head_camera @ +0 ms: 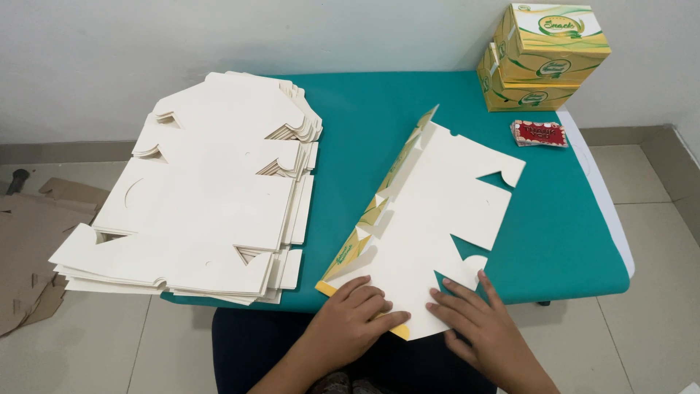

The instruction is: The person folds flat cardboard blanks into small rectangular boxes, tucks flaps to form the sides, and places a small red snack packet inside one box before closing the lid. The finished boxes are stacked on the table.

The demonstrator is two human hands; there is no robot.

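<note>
Head view looks down at a green bench (408,95) with a flat cardboard box blank (445,219) lying on it, white side up. The blank reaches from the middle of the bench to its near edge, and its left flap is folded up so the yellow and green printed side shows. The left hand (350,321) lies flat and open on the near corner of the blank, fingers spread, pressing down by a yellow edge. The right hand (474,317) is open too, with its fingers flat on the near right part of the blank, just beside the left hand. To the left sits a big stack of flat white blanks (204,190), which hangs over the bench edge. At the far right corner stand two folded yellow boxes (543,58), one on top of the other. Near them lies a small red packet (539,133). Brown cardboard scraps (36,241) lie on the floor at the left.
</note>
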